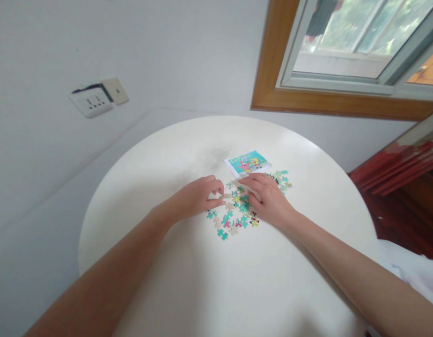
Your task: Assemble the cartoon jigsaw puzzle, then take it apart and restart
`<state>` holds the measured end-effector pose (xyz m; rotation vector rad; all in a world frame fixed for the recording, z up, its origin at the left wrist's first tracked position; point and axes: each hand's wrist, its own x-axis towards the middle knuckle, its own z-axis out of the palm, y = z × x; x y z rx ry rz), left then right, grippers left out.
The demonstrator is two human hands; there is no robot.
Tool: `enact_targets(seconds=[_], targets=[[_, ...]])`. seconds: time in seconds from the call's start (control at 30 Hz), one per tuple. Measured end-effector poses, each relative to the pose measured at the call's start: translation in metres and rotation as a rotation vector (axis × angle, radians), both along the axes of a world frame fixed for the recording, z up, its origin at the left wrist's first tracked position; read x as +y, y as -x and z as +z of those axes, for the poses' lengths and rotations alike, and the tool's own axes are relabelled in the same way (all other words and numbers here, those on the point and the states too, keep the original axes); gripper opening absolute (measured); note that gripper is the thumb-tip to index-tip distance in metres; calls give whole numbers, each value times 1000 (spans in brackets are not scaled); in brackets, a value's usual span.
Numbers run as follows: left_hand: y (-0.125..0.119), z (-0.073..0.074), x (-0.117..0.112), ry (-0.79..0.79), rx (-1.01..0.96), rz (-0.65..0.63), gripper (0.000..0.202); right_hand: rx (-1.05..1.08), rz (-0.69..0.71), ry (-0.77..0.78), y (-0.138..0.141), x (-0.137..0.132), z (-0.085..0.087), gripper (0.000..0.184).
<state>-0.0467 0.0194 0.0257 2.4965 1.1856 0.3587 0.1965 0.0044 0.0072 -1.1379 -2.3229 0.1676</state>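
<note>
Puzzle pieces (244,206) lie between and around the fingers (215,203).

Both bare hands are down in a little mess of jigsaw pieces (224,235) on a round white table (139,187); the left hand (205,196) has thumb and finger curled at the pile's left edge, right by a pale piece, can't tell from here if it's pinched; the right hand (268,199) is palm-down over the other side, covering some of them; they're mostly teal and beige, bits of pink and yellow; a teal cartoon card (249,162) lies just past the right hand; wall socket (93,102) off left, wood-framed window (342,99) up right, red curtain (395,168) below it.
</note>
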Motion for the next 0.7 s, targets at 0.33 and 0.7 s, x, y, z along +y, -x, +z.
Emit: enact_targets(seconds=[0.33,0.7], targets=[[3,2,5,50,17,58,23,39,28,24,-11,3,4,40],[6,-1,7,81,-120,96,27,23,49,34,-19,8,6,38]])
